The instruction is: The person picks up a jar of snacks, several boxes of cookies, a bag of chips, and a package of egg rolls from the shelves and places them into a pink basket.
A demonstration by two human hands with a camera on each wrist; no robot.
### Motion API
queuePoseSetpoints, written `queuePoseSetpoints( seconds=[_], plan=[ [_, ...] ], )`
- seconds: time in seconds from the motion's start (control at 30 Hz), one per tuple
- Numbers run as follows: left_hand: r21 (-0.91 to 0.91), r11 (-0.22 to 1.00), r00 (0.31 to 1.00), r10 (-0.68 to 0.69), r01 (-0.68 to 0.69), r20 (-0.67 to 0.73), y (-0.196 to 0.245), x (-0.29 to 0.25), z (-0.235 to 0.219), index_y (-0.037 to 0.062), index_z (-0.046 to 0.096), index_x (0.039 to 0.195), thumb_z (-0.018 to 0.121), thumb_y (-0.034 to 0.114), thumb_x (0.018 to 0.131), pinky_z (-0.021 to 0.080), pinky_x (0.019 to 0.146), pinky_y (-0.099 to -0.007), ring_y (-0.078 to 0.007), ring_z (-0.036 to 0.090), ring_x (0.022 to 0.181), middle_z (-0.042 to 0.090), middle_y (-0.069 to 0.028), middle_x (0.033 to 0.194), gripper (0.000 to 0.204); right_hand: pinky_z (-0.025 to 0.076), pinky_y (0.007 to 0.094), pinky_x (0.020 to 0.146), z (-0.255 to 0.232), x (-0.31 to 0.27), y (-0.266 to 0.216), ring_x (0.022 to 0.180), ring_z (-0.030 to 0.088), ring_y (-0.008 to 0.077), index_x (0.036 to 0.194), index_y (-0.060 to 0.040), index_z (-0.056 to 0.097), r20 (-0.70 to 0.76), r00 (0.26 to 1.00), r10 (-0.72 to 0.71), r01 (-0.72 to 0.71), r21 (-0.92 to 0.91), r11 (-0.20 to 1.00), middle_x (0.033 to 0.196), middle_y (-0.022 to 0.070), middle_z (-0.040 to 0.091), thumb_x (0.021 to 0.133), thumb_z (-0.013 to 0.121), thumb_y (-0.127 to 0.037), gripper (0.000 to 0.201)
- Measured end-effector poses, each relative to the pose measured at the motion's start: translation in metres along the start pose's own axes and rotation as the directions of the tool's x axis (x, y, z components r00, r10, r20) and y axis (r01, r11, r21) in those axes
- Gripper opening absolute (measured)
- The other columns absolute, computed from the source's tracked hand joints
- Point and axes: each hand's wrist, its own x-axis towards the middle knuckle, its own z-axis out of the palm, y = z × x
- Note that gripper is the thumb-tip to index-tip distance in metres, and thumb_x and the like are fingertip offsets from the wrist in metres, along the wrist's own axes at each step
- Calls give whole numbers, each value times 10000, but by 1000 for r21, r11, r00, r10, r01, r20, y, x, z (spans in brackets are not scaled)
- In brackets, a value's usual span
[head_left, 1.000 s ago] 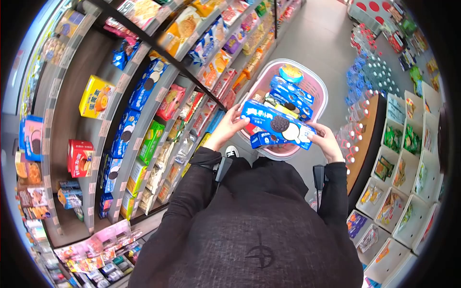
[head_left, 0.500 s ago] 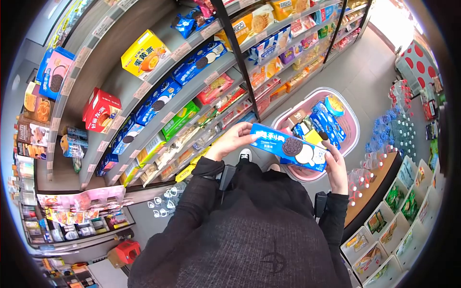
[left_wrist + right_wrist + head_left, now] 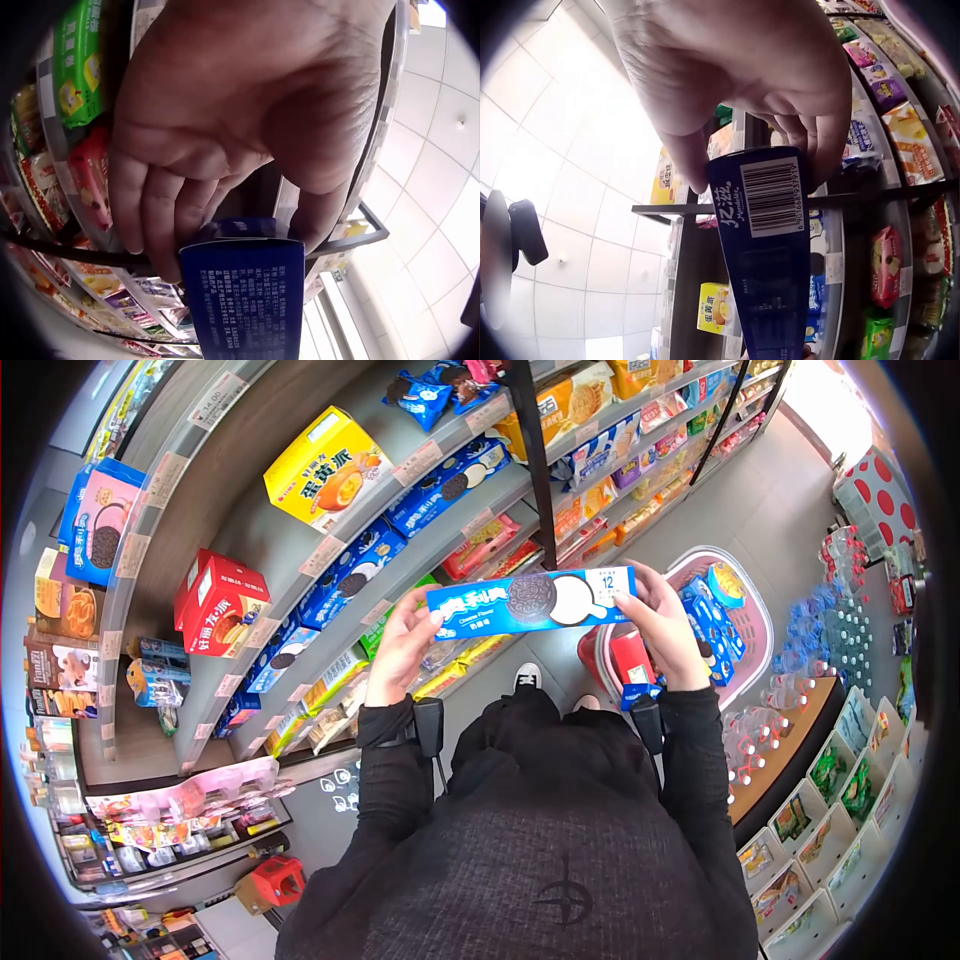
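A long blue box of sandwich cookies (image 3: 535, 600) is held up in front of the body, its printed face toward the head camera. The left hand (image 3: 397, 645) grips its left end, thumb on the front and fingers behind. At the other end the right hand (image 3: 668, 628) pinches it the same way. In the left wrist view, the box's narrow side (image 3: 244, 300) with white print lies between thumb and fingers. The right wrist view shows a barcode (image 3: 771, 196) on the box end below the right hand (image 3: 742, 75).
Shelves of packaged snacks run along the left, with a yellow box (image 3: 328, 468), a red box (image 3: 222, 605) and rows of blue cookie boxes (image 3: 355, 573). A pink basket (image 3: 755, 660) of packages stands on the floor at right. Bottles (image 3: 765, 725) and snack bins (image 3: 800, 812) lie further right.
Both hands have brought the cookie box from over the basket toward the shelves at left and raised it nearer the head camera. The view has turned toward the shelves.
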Motion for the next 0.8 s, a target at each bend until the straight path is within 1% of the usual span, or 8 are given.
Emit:
queuePoseSetpoints(
  seconds=[0.23, 0.43, 0.5, 0.57, 0.6, 0.7, 0.77, 0.8],
  plan=[
    [14, 997, 995, 82, -81, -53, 16, 5, -56, -18, 449, 1144, 604, 91, 840, 467, 808, -266, -143, 584, 920, 608, -114, 1021, 359, 410, 285, 912, 47, 57, -6, 1058, 515, 168, 1245, 65, 364, 110, 994, -13, 23, -86, 996, 1156, 150, 530, 806, 639, -121, 551],
    [116, 978, 956, 195, -173, -220, 19, 13, -76, -47, 474, 1169, 605, 64, 832, 429, 877, -268, -148, 552, 1004, 591, -113, 1087, 378, 389, 286, 939, 73, 102, 8, 1096, 488, 155, 1325, 1, 336, 221, 968, -121, 173, -237, 956, 1198, 123, 505, 837, 605, -125, 572],
    [149, 975, 959, 192, -162, -211, 20, 19, -81, -58, 441, 1215, 587, 53, 843, 397, 917, -270, -160, 528, 1052, 556, -124, 1155, 415, 370, 292, 957, 82, 115, 8, 1137, 459, 159, 1351, -19, 309, 232, 965, -121, 180, -257, 949, 1236, 133, 487, 850, 585, -124, 581],
    [217, 940, 918, 314, -264, -242, 17, 27, -84, -63, 415, 1247, 567, 46, 855, 380, 942, -278, -175, 513, 1082, 523, -129, 1199, 435, 349, 302, 977, 90, 129, 6, 1174, 441, 182, 1354, -21, 303, 254, 939, -234, 328, -447, 832, 1271, 146, 469, 858, 564, -116, 568],
    [228, 940, 926, 304, -253, -226, 18, 30, -87, -56, 384, 1274, 556, 30, 857, 366, 959, -284, -182, 485, 1122, 479, -127, 1251, 459, 335, 304, 986, 92, 135, 7, 1204, 424, 203, 1348, -12, 305, 260, 928, -267, 369, -546, 752, 1295, 158, 453, 860, 546, -103, 551],
    [259, 905, 906, 388, -338, -172, 21, 39, -83, -42, 362, 1294, 562, 22, 852, 366, 958, -282, -180, 456, 1155, 443, -128, 1288, 489, 334, 300, 985, 91, 158, 18, 1207, 427, 214, 1339, -4, 314, 274, 921, -276, 385, -550, 741, 1293, 168, 451, 855, 546, -96, 544],
    [237, 909, 916, 379, -342, -132, 21, 43, -82, -29, 343, 1310, 579, 15, 836, 367, 957, -298, -181, 424, 1176, 415, -126, 1302, 531, 344, 298, 973, 92, 169, 22, 1184, 448, 216, 1329, 2, 326, 258, 919, -299, 394, -556, 732, 1272, 175, 466, 851, 545, -81, 533],
    [301, 896, 915, 380, -328, -135, 20, 45, -82, -26, 350, 1307, 586, 17, 829, 369, 956, -311, -184, 419, 1172, 420, -123, 1286, 535, 349, 300, 968, 91, 174, 24, 1169, 460, 220, 1327, 3, 329, 255, 924, -286, 381, -542, 749, 1256, 179, 477, 849, 548, -77, 532]
  ],
)
